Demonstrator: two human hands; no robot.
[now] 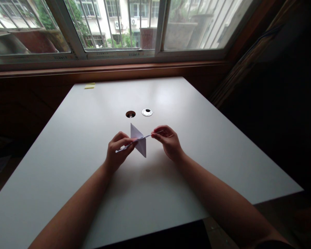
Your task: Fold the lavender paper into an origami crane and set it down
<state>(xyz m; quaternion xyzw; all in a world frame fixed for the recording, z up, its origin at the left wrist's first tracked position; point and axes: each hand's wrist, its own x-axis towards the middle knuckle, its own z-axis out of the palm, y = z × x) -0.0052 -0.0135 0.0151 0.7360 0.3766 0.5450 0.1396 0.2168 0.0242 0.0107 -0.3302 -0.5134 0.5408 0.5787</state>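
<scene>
Between my hands, above the white table [75, 131], is a folded piece of white paper [141, 148], an origami shape with two triangular flaps, one pointing up and away, the other down toward me. My left hand [118, 148] pinches its left arm near the middle, and a thin folded end sticks out below the fingers. The narrow right arm of the paper is pinched between the thumb and fingers of my right hand [168, 140]. Part of each paper arm is hidden by the fingers.
Beyond the paper, the tabletop has a round hole [130, 114], with a round grommet cover [147, 112] lying to its right. A yellow sticky note [90, 85] lies at the far left edge. A wooden sill [119, 68] and barred window stand behind the table.
</scene>
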